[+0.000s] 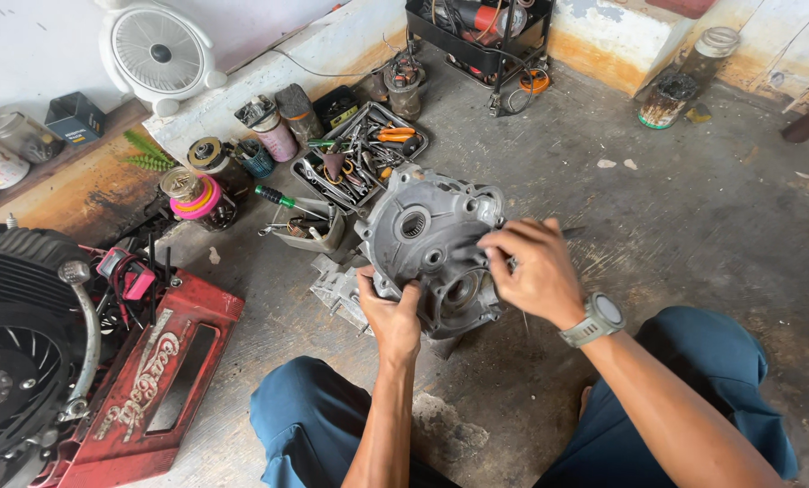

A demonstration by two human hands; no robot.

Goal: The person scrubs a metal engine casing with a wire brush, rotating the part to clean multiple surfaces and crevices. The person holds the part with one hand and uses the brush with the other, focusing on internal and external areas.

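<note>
Head view: person sits on the concrete floor (675, 235), knees apart. Grey cast engine case (433, 248) stands tilted on edge at frame centre, just at 12 o'clock from the knees, resting on a second alloy part (336, 291) lying flat under it.

Left hand (392, 316) clenched on the case's lower rim at 7 o'clock, thumb over the edge. Right hand (535, 267) at the 3 o'clock rim, fingers curled onto the edge; a thin dark tool or pin seems to poke out past them, can't tell what.

Tool tray (361, 155) w/ pliers & spanners at 11 o'clock of the case; green-handled screwdriver (278, 198) at 10 o'clock, near. Red cover (156, 380) & black engine (11, 361) at 8 o'clock, well apart.

To do it well, I judge: keep the left grip firm so the case doesn't roll off the part beneath, work the right side w/ small even force, keep fingers clear of the sharp cast edges.
</note>
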